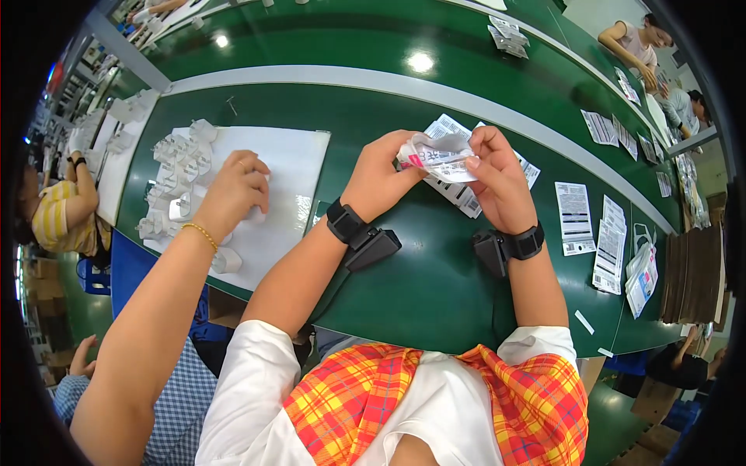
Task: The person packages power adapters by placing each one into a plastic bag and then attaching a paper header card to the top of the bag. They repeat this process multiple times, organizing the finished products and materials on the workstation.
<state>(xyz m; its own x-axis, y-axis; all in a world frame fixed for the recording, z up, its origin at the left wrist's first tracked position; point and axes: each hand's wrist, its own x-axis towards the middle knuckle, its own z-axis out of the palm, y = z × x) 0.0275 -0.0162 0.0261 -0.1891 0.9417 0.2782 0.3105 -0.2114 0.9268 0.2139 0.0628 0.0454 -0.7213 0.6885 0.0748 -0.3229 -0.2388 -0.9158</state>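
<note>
Both my hands hold a small white and silver pouch [444, 161] with pink print, raised over the green table. Its mouth gapes, and I cannot see whether anything is inside. My left hand [381, 177] grips the pouch's left side, fingers wrapped behind it and the thumb in front. At the right edge, my right hand [501, 180] pinches the rim between thumb and fingers. Beneath them lie several flat printed pouches [460, 199], partly covered by the hands. Each of my wrists wears a black strap with a small device.
At left, a co-worker's hand [235, 190] reaches over a white board [299, 167] bearing several small white parts [180, 167]. More printed pouches [575, 219] lie to the right, near a stack of brown cardboard [693, 264]. A pale rail [326, 75] crosses the table's far side.
</note>
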